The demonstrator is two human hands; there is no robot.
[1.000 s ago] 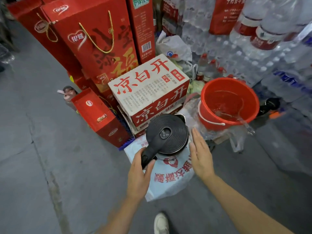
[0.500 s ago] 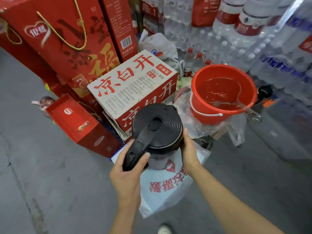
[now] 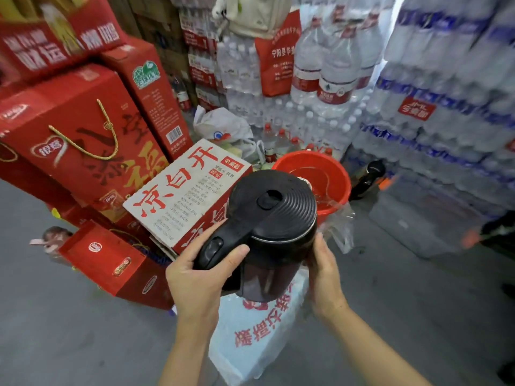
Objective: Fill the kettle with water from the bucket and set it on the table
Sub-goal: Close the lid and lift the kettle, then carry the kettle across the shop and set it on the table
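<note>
A black electric kettle (image 3: 274, 218) with a ribbed, closed lid is lifted off the floor in the middle of the view. My left hand (image 3: 200, 277) grips its handle. My right hand (image 3: 323, 271) presses flat against its right side. Behind the kettle, to the upper right, stands a red bucket (image 3: 338, 174) holding water, with a clear ladle partly hidden in it. The kettle's lower body hangs above a white printed bag (image 3: 256, 335) on the floor.
A white carton with red characters (image 3: 178, 190) lies left of the kettle. Red gift boxes (image 3: 78, 140) are stacked at the left, packs of bottled water (image 3: 434, 112) at the right and back. A black object (image 3: 367, 176) lies beside the bucket. Grey concrete floor (image 3: 69, 330) is below.
Both hands closed on the kettle and raised it off the white bag, toward the camera. The view tilted up, showing more of the stacked goods.
</note>
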